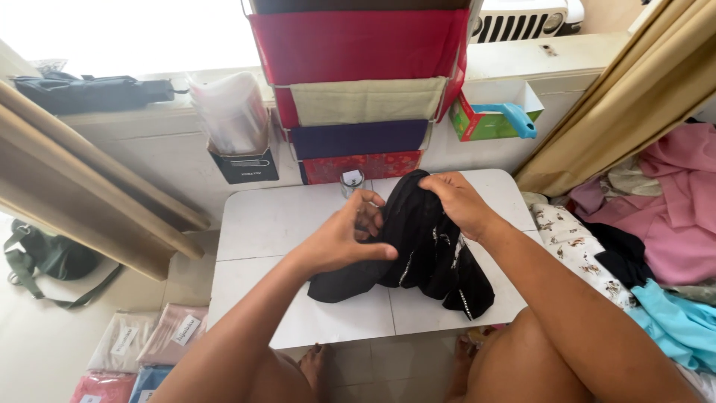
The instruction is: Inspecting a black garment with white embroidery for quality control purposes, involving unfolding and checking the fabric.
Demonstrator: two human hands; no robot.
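Above the table's (276, 224) middle, both hands pinch the black garment (425, 254): right hand (459, 201) at its top, left hand (347, 239) lower, hem trailing toward the near right edge.

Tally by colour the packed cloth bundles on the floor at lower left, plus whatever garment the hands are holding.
Black garment, gripped by left hand and right hand over the white table: 1
Beige bundle: 1
Pink bundle: 1
Red bundle: 1
Blue bundle: 1
Total: 5
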